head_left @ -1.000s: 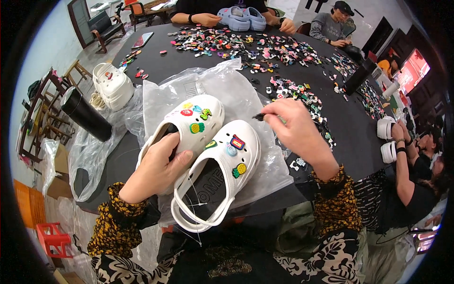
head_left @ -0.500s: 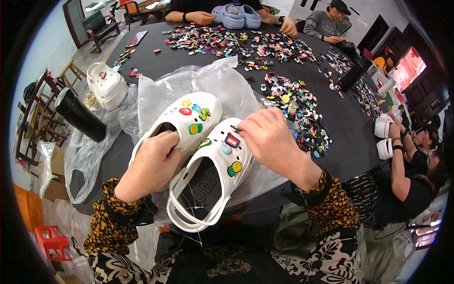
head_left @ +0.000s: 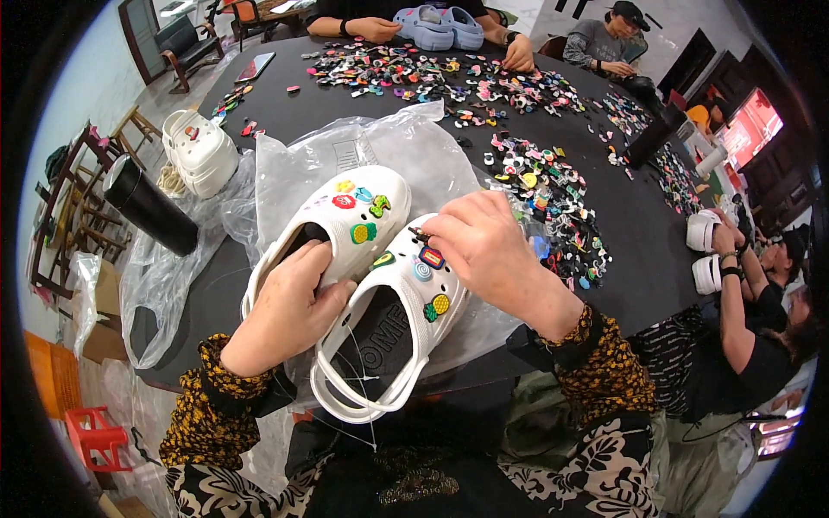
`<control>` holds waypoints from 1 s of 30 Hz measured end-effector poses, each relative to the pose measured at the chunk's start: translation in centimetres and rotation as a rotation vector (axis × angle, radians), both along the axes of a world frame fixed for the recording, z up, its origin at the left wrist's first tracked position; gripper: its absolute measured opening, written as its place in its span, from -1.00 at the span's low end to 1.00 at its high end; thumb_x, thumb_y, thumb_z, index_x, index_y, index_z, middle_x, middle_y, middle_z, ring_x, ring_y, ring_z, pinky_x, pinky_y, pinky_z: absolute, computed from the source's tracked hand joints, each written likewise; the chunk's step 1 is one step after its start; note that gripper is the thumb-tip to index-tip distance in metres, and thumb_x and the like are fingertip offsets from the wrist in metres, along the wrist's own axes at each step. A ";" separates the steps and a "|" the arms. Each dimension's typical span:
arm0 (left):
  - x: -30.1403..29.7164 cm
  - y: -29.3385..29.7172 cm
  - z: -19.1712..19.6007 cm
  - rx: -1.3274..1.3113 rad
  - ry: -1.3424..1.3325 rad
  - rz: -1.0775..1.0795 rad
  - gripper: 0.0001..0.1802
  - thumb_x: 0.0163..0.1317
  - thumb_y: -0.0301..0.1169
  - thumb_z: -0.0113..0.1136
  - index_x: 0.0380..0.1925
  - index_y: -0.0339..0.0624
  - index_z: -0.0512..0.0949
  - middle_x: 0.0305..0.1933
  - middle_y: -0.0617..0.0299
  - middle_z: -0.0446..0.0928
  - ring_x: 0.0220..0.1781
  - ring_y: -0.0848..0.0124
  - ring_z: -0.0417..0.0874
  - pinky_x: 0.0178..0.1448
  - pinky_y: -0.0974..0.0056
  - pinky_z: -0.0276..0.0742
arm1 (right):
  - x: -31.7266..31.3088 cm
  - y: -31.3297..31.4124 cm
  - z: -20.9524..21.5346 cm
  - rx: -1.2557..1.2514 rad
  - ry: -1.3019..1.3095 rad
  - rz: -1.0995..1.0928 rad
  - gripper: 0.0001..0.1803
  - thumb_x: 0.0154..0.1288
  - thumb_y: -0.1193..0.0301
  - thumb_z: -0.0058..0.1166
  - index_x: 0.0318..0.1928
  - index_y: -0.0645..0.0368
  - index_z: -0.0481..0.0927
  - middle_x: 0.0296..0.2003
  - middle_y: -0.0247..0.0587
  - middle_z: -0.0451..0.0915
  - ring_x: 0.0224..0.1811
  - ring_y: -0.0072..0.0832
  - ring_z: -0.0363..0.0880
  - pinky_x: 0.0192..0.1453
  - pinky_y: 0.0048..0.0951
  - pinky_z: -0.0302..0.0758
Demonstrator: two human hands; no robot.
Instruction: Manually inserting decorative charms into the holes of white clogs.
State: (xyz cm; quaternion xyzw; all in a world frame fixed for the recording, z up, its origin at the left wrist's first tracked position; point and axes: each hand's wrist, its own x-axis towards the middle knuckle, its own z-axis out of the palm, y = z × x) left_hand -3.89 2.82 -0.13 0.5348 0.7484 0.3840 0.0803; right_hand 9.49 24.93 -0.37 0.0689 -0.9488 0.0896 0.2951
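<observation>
Two white clogs lie side by side before me, held by a thin clear thread. Fingers of my left hand (head_left: pixel 289 312) reach into the opening of the left clog (head_left: pixel 390 186), with the thumb out beside the right clog (head_left: pixel 406 312). The left clog's upper carries a pineapple charm (head_left: pixel 363 233) and several other colourful charms. Over the right clog's toe, my right hand (head_left: pixel 494 250) pinches a small dark charm (head_left: pixel 419 234), partly hidden by the fingertips. Another pineapple charm (head_left: pixel 438 307) and a blue swirl charm (head_left: pixel 421 271) sit on that clog.
A clear plastic bag (head_left: pixel 294 177) lies under the clogs on the black table (head_left: pixel 604 250). Loose charms (head_left: pixel 553 186) are heaped beyond my right hand. Left stand a black bottle (head_left: pixel 148 205) and more white clogs (head_left: pixel 200 151). Co-workers sit around; one has blue-grey clogs (head_left: pixel 439 30).
My left hand has shifted slightly right, its thumb now nearer the right clog. The right hand still pinches at the toe, slightly lower, and more of the dark charm shows.
</observation>
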 end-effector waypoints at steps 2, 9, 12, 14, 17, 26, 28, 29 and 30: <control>0.0 0.0 -0.1 0.007 -0.003 -0.002 -0.77 0.11 -0.49 0.24 -0.34 -0.40 0.40 -0.34 -0.09 0.43 -0.29 -0.06 0.51 -0.24 0.05 0.42 | 0.0 -0.1 0.0 0.009 -0.004 0.004 -0.86 0.13 0.47 0.13 -0.26 0.11 0.62 -0.34 -0.31 0.53 -0.14 -0.34 0.50 0.06 -0.26 0.30; -0.1 -0.2 -0.1 -0.006 0.006 -0.006 -0.75 0.10 -0.49 0.25 -0.29 -0.40 0.43 -0.31 -0.10 0.45 -0.26 -0.06 0.51 -0.21 0.05 0.44 | -0.3 -0.2 0.3 0.041 -0.019 0.010 -0.87 0.11 0.49 0.11 -0.28 0.10 0.63 -0.34 -0.31 0.52 -0.14 -0.34 0.49 0.08 -0.27 0.30; -0.1 -0.3 -0.2 0.013 -0.001 -0.003 -0.75 0.10 -0.49 0.24 -0.28 -0.40 0.43 -0.31 -0.10 0.45 -0.26 -0.06 0.51 -0.21 0.05 0.44 | -0.5 -0.2 0.3 0.053 -0.019 0.017 -0.86 0.10 0.48 0.11 -0.28 0.10 0.63 -0.35 -0.31 0.52 -0.14 -0.34 0.49 0.08 -0.27 0.30; -0.1 -0.3 -0.2 0.017 -0.006 -0.003 -0.75 0.10 -0.49 0.23 -0.28 -0.40 0.43 -0.31 -0.09 0.45 -0.26 -0.06 0.51 -0.21 0.04 0.43 | -0.5 -0.2 0.3 0.054 -0.022 0.018 -0.86 0.09 0.48 0.11 -0.28 0.10 0.63 -0.35 -0.31 0.52 -0.14 -0.34 0.49 0.09 -0.27 0.30; -0.2 -0.3 0.1 -0.047 -0.010 0.009 -0.73 0.14 -0.47 0.22 -0.21 -0.41 0.45 -0.26 -0.11 0.48 -0.23 -0.04 0.53 -0.17 0.06 0.45 | -0.7 -0.1 0.4 0.060 -0.012 0.015 -0.89 0.09 0.48 0.10 -0.32 0.10 0.62 -0.35 -0.29 0.52 -0.14 -0.33 0.49 0.10 -0.26 0.30; -1.1 0.4 0.1 -0.021 -0.105 0.020 -0.69 0.23 -0.41 0.17 -0.11 -0.42 0.46 -0.20 -0.21 0.55 -0.17 -0.10 0.60 -0.07 0.08 0.50 | -1.6 -0.2 1.8 0.038 0.031 -0.013 -0.94 0.15 0.47 0.11 -0.34 0.13 0.58 -0.36 -0.25 0.53 -0.17 -0.29 0.48 0.05 -0.24 0.29; -1.2 0.8 0.1 -0.037 -0.113 0.037 -0.73 0.23 -0.43 0.16 -0.16 -0.42 0.47 -0.22 -0.20 0.56 -0.17 -0.10 0.60 -0.07 0.08 0.50 | -1.9 -0.3 2.1 0.041 0.046 -0.015 -0.94 0.15 0.47 0.11 -0.34 0.14 0.58 -0.36 -0.25 0.53 -0.17 -0.29 0.48 0.04 -0.24 0.29; -1.2 0.9 0.1 -0.055 -0.123 0.057 -0.77 0.23 -0.45 0.15 -0.21 -0.41 0.48 -0.24 -0.20 0.57 -0.16 -0.11 0.60 -0.07 0.08 0.50 | -2.1 -0.4 2.2 0.042 0.060 -0.014 -0.93 0.15 0.46 0.12 -0.33 0.15 0.58 -0.36 -0.25 0.54 -0.18 -0.29 0.48 0.04 -0.24 0.29; -1.1 0.9 0.1 -0.055 -0.121 0.054 -0.77 0.23 -0.45 0.15 -0.21 -0.41 0.48 -0.24 -0.20 0.57 -0.16 -0.11 0.60 -0.07 0.08 0.50 | -2.2 -0.4 2.3 0.042 0.061 -0.017 -0.93 0.15 0.46 0.12 -0.33 0.15 0.58 -0.36 -0.25 0.54 -0.18 -0.29 0.48 0.04 -0.24 0.29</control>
